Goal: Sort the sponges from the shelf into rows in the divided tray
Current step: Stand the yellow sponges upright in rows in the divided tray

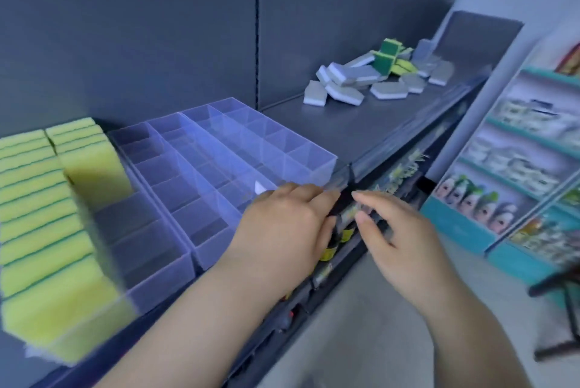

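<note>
Grey shelf (361, 127) bears a divided tray (309, 165), yellow sponges (34, 199) in its left rows

both forearms bare, entering from the lower edge, angled up and inward. left hand (282, 224) palm down, back toward camera, fingers loosely bent, tips pointing right; nothing seen in it. right hand (405, 240) just beside it, not touching; index finger and thumb stretched leftward, other fingers slack, nothing held
</note>
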Tool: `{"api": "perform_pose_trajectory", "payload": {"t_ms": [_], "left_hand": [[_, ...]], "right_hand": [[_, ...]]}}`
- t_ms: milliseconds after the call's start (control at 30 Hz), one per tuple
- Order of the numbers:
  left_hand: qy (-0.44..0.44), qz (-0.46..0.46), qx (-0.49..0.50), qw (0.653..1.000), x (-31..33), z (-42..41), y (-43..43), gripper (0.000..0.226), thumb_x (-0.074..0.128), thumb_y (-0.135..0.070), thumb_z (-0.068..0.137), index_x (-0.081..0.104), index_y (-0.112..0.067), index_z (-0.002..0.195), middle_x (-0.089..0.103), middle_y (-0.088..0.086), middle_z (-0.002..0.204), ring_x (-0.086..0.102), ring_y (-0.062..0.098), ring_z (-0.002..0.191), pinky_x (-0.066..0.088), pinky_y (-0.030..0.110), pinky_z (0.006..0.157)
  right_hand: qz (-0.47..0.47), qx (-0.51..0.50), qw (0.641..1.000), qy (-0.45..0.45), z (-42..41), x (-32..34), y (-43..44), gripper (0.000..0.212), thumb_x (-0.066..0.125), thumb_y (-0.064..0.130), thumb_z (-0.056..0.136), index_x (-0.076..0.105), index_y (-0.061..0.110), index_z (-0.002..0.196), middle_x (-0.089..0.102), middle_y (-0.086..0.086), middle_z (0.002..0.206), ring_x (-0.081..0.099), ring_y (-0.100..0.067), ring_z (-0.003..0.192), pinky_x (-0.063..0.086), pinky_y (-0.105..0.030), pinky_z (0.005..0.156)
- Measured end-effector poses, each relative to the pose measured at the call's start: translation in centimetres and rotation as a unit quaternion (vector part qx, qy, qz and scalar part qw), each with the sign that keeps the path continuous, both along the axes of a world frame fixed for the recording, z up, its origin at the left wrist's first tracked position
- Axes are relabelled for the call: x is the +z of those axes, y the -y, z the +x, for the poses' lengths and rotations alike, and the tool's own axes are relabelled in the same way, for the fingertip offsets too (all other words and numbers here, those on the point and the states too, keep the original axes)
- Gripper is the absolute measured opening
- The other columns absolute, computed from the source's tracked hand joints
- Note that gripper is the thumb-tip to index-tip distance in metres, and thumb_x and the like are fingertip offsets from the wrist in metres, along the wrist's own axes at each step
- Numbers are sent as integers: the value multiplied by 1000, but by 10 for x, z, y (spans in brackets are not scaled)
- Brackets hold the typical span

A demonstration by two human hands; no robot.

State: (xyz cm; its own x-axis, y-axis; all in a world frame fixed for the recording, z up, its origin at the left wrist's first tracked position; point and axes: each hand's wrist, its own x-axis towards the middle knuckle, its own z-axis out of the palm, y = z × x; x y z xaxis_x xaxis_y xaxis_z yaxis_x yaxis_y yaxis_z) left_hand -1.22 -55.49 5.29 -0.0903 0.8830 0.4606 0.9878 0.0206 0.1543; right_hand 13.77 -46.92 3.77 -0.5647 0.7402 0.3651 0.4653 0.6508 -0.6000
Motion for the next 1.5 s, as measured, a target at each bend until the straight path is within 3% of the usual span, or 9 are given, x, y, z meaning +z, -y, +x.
{"api": "perform_pose_trajectory", "payload": {"t_ms": [167, 333, 600, 833, 933, 1033, 1233, 1333, 1500], "left_hand": [[-6, -43, -35, 998, -22, 41, -75, 29, 55, -31, 77, 70, -24, 100, 70, -9, 85, 67, 19, 74, 52, 29, 54], [23, -100, -59, 993, -46, 81, -165, 33, 48, -31, 94, 57, -25, 125, 63, -4, 116, 58, 23, 108, 49, 33, 80], [49, -128, -36, 990, -80, 134, -290, 36, 42, -33, 97, 53, -27, 130, 59, -8, 123, 52, 18, 117, 49, 31, 84], [50, -126, -32, 990, -107, 159, -368, 28, 46, -28, 91, 64, -26, 113, 66, -8, 106, 62, 16, 97, 54, 31, 72], [41, -85, -45, 995, -100, 160, -417, 15, 68, -24, 72, 73, -23, 86, 69, -8, 78, 68, 16, 68, 51, 23, 47], [8, -55, -49, 997, -87, 153, -473, 33, 86, -20, 59, 74, -23, 89, 71, -8, 79, 68, 14, 66, 51, 23, 44], [32, 19, -60, 997, -61, 125, -587, 20, 59, -27, 80, 74, -23, 94, 71, -8, 89, 68, 19, 77, 54, 31, 58], [21, 53, -68, 996, -45, 108, -644, 34, 42, -34, 82, 74, -24, 87, 71, -7, 87, 68, 20, 76, 57, 31, 58], [6, 70, -28, 997, -29, 85, -715, 42, 36, -36, 82, 74, -23, 95, 72, -8, 85, 68, 18, 71, 55, 31, 56]], "right_hand": [[-20, -66, 996, 58, 68, -23, -52, 33, 51, 28, 92, 56, 27, 125, 52, 17, 121, 42, 5, 110, 24, 0, 86], [-35, -81, 992, 92, 119, -36, -132, 34, 49, 28, 94, 54, 24, 127, 54, 10, 128, 46, -6, 118, 25, -9, 87], [-89, -71, 983, 147, 195, -66, -252, 36, 43, 30, 96, 48, 24, 131, 50, 7, 132, 44, -8, 121, 30, -15, 93], [-135, -75, 971, 185, 238, -92, -335, 37, 40, 33, 97, 45, 27, 133, 48, 10, 136, 41, -5, 124, 27, -15, 100], [-124, -72, 973, 178, 236, -89, -379, 36, 41, 33, 97, 47, 26, 132, 48, 9, 135, 42, -6, 123, 28, -15, 99], [-106, -65, 980, 158, 223, -76, -431, 36, 43, 32, 96, 48, 26, 131, 49, 10, 133, 42, -4, 122, 27, -11, 94], [-51, -39, 987, 144, 184, -41, -550, 34, 44, 33, 95, 51, 30, 129, 53, 15, 124, 46, 6, 103, 32, -4, 84], [-35, -35, 988, 144, 171, -22, -609, 34, 45, 35, 95, 51, 32, 128, 52, 19, 124, 43, 11, 104, 29, 1, 82], [-40, -36, 996, 75, 150, -15, -684, 29, 49, 31, 93, 57, 34, 121, 54, 27, 112, 44, 20, 105, 33, 2, 80]]}}
